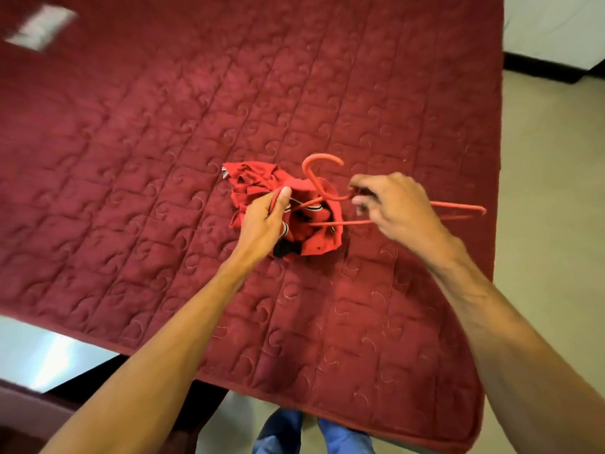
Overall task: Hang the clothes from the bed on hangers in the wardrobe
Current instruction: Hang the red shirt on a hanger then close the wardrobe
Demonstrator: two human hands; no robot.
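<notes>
Both hands: I see them mid-frame above the bed [131,158].
Left hand [263,221]: clenched on the bunched red garment [252,181].
Right hand [397,208]: pinching the hanger [322,156], one end inside the garment.
Edges: bed's right edge near hanger tip; bed open toward upper left.

Left of the bunched shirt [252,178], beyond it and nearer me, the bedspread [147,142] lies flat: free reaching room. Right of the shirt, the hanger [322,156] juts out, barring that side.
</notes>
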